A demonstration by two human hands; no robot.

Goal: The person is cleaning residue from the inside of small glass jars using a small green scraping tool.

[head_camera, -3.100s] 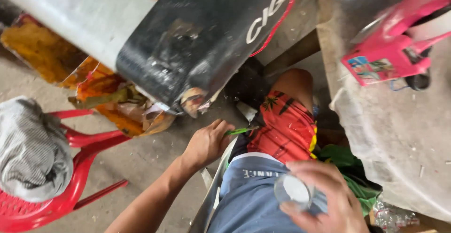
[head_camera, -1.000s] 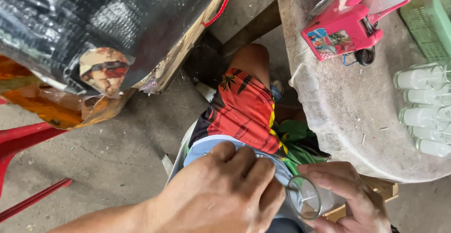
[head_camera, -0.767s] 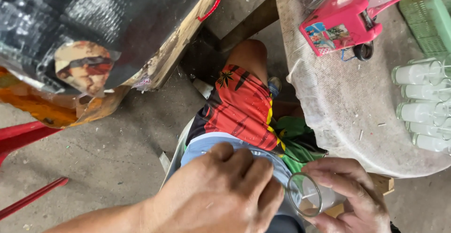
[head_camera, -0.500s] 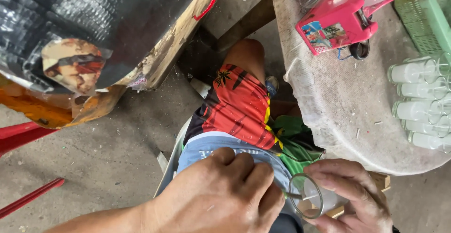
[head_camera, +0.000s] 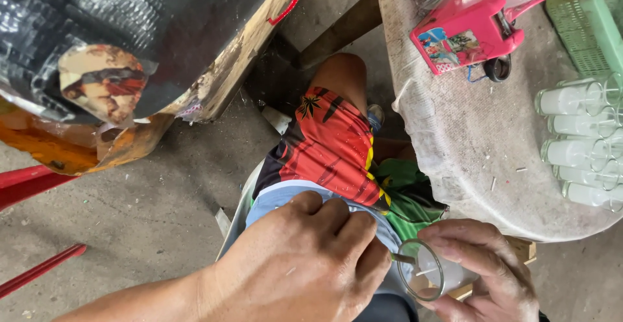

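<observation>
My right hand [head_camera: 483,273] grips a small clear glass [head_camera: 422,271], tilted so its round mouth faces me, low over my lap. My left hand [head_camera: 305,260] is closed in a fist right beside it. Its fingertips pinch a thin dark stick [head_camera: 403,258] whose tip reaches over the glass rim. A short white wick-like piece shows inside the glass. Below the hands are my red patterned shorts [head_camera: 328,150] and pale blue shirt hem.
A round table under a grey cloth [head_camera: 467,147] stands at the right, carrying a pink tool [head_camera: 477,27], a row of glasses with white filling [head_camera: 577,143] and a green basket [head_camera: 600,17]. A black and orange bundle [head_camera: 130,43] hangs at upper left. Red chair legs [head_camera: 26,189] rest on the concrete floor.
Three seconds ago my left hand reached down beside my thigh; it has since come up against the glass. Over the last second both hands hardly move, and the view drifts slightly.
</observation>
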